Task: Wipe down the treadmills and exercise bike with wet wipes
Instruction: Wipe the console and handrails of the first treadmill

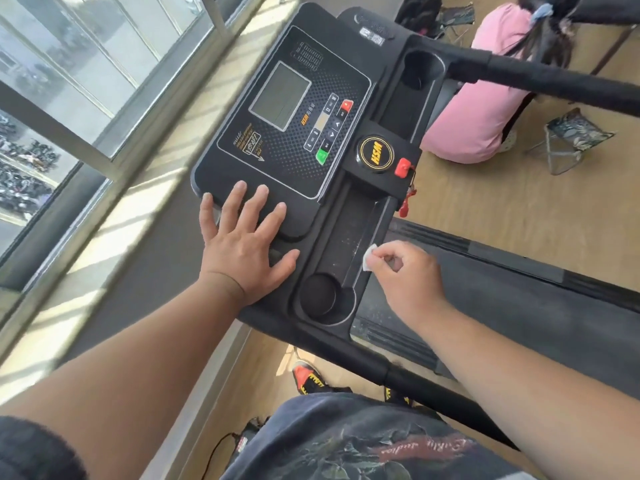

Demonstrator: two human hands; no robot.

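Note:
A black treadmill console point(294, 133) fills the middle of the view, with a grey screen, buttons and a yellow-ringed knob. My left hand point(242, 240) lies flat with spread fingers on the console's near corner. My right hand point(405, 271) pinches a small white wet wipe point(369, 258) against the rim of the dusty accessory tray point(346, 237), just above the round cup holder point(322, 299). Most of the wipe is hidden under my fingers. The treadmill belt point(519, 299) runs off to the right.
A black handlebar point(554, 81) crosses the upper right, another point(415, 379) runs below my right forearm. A person in pink point(485, 98) crouches beyond the console beside a folding stool point(575, 136). Windows point(69, 81) line the left. My shoes point(311, 379) stand on the wooden floor.

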